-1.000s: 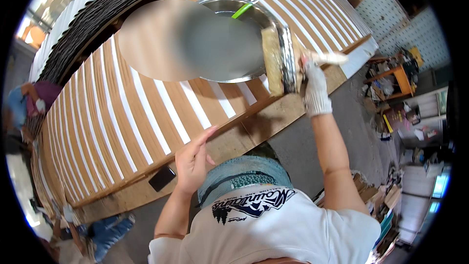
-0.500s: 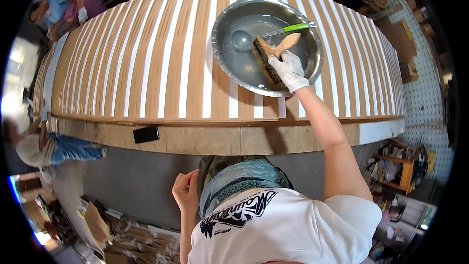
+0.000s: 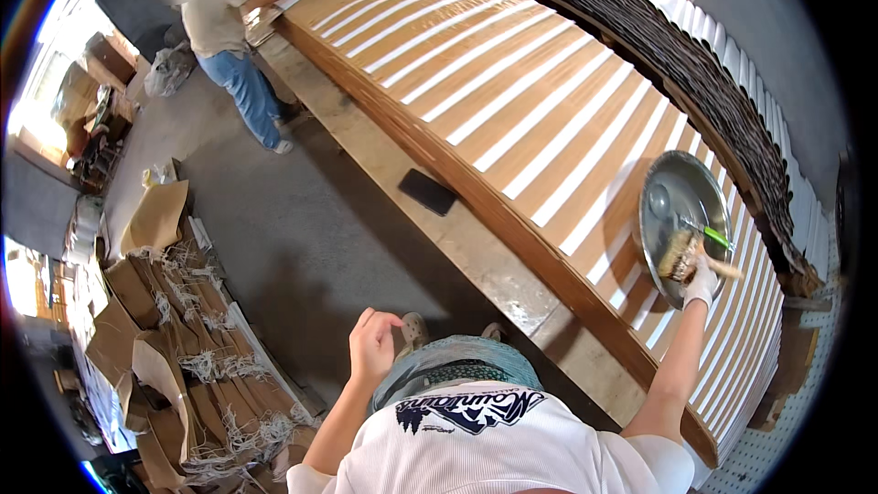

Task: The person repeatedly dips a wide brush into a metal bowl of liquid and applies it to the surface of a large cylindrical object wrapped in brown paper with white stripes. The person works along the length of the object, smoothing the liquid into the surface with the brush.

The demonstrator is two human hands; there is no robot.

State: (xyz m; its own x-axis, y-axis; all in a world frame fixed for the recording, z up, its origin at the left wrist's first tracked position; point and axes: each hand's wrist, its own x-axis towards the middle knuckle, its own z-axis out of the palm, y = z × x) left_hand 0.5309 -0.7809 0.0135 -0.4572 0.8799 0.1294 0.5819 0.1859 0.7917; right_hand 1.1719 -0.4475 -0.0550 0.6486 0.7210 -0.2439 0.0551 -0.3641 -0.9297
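Observation:
My right hand (image 3: 701, 284), in a white glove, grips a wide brush (image 3: 679, 257) by its wooden handle over the near side of a round metal basin (image 3: 701, 185). The pale bristles face away from the handle, toward the left. Inside the basin rests a ladle with a green handle (image 3: 717, 237); its round bowl (image 3: 658, 199) lies in cloudy liquid. My bare left hand (image 3: 372, 348) is held in front of my body, its fingers curled in and nothing visible in them. Under the basin spread brown sheets (image 3: 512, 82) with white strips between them.
A black phone (image 3: 427, 192) lies on the bench ledge (image 3: 494, 261). One person (image 3: 215, 18) stands at the bench's far left end. Cardboard pieces with stringy scraps (image 3: 206, 361) are piled on the floor at left. Dark layered stacks (image 3: 640, 32) line the bench's far side.
My view has swung to the left, so the basin now appears at the right. The brush has been turned, with more of its bristles showing. My left hand stays curled before my body.

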